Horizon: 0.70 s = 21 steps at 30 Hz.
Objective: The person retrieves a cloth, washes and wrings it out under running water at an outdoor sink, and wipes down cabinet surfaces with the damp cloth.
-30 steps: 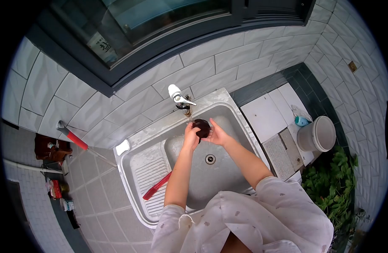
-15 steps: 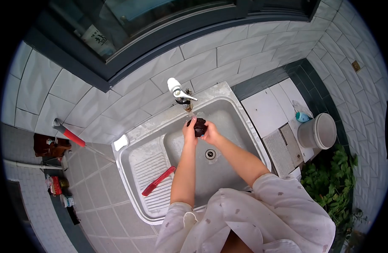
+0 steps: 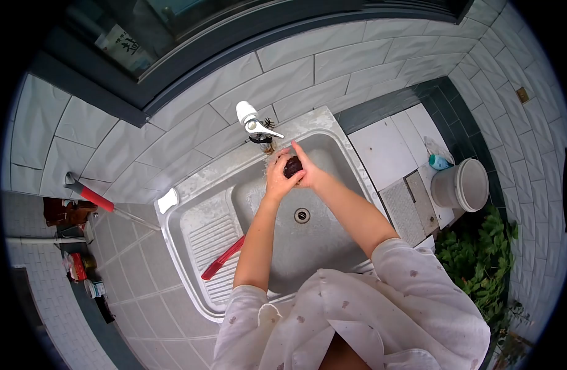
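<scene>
The fingers of the left hand [image 3: 277, 179] and right hand [image 3: 309, 172] were curved around one dark object [image 3: 292, 166], which was cupped between them over the sink [image 3: 314, 250]; a rounded, blackish-brown surface was shown, the rest being covered by the fingers. Just beyond the fingertips, one faucet [image 3: 251, 121] with a white top and silver lever was mounted. Nearer the person than the fingers, one round drain [image 3: 302, 215] was seen. To their left, one red-handled tool [image 3: 223, 258] was laid on the ribbed drainboard [image 3: 200, 237]. Well to their right, one teal bottle [image 3: 439, 162] and one grey bucket [image 3: 457, 186] were placed. Far to the upper left, one sheet [image 3: 124, 48] was marked with dark writing, too small to be read surely.
</scene>
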Tool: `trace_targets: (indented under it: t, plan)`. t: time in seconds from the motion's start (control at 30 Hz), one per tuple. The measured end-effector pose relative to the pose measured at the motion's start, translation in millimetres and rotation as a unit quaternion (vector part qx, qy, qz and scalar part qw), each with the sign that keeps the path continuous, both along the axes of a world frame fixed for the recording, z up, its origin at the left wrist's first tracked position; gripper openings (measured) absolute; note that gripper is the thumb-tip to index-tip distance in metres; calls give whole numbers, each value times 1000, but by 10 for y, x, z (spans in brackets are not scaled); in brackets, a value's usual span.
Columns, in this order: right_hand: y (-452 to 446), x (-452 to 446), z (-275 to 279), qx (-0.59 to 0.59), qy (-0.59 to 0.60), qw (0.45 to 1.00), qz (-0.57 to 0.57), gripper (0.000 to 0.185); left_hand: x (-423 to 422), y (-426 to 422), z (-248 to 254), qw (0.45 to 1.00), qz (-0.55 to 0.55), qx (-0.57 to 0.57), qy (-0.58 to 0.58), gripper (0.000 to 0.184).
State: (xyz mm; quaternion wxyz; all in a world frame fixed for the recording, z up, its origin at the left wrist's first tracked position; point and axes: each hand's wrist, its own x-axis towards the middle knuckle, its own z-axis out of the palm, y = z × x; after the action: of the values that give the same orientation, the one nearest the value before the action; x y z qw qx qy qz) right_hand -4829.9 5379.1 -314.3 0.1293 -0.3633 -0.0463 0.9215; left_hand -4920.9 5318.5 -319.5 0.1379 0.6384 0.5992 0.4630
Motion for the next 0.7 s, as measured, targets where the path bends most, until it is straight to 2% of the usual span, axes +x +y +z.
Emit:
trace_targets:
  t: [0.03, 0.07, 0.13, 0.17, 0.23, 0.27, 0.3, 0.37, 0.4, 0.43, 0.47, 0.5, 0.53, 0.57, 0.63, 0.67, 0.7]
  plan:
    - [-11, -52, -29, -16, -33, 999, -17, 55, 29, 13, -41, 998, 13, 14, -61, 37]
    - [-6, -109, -194, -16, -33, 999, -17, 55, 49, 23, -103, 998, 13, 13, -61, 37]
    - [27, -224, -511, -30, 10, 996, -80, 41, 93, 67, -167, 978, 114, -35, -168, 29]
    - [11, -263, -561, -31, 9, 996, -79, 41, 122, 70, -151, 978, 115, -36, -169, 29]
    - [-51, -347, -614, 23, -27, 992, -124, 43, 159, 63, -80, 947, 159, -77, -269, 25]
    - [-82, -381, -614, 50, -45, 987, -146, 44, 163, 53, -2, 949, 189, -107, -227, 15]
    - [-112, -400, -614, 78, -63, 981, -167, 45, 134, 93, -146, 949, 190, -108, -228, 15]
    - [-94, -425, -737, 105, -82, 973, -188, 46, 132, 195, -80, 921, 280, -88, -255, 11]
    - [-65, -435, -795, 159, -181, 954, -176, 44, 166, 151, -57, 888, 257, -136, -357, 9]
    - [-60, -431, -863, 212, -278, 923, -161, 42, 159, 156, -81, 887, 257, -138, -358, 9]
    - [-100, -388, -652, 210, -280, 923, -161, 42, 137, 191, -116, 869, 262, -130, -398, 13]
    - [-122, -335, -434, 302, -362, 874, -121, 43, 128, 224, -152, 850, 267, -121, -437, 18]
    - [-147, -290, -212, 388, -436, 808, -80, 44, 166, 237, -54, 804, 258, -105, -525, 16]
    - [-163, -266, -150, 386, -437, 808, -79, 44, 154, 255, -45, 804, 258, -107, -525, 16]
    - [-143, -239, -68, 499, -424, 749, -103, 45, 103, 316, 13, 801, 247, -139, -527, 15]
    - [-133, -200, -54, 537, -424, 723, -95, 45, 112, 320, 135, 793, 275, -197, -506, 15]
    - [-125, -155, -67, 537, -424, 723, -96, 45, 103, 329, 108, 794, 274, -197, -506, 15]
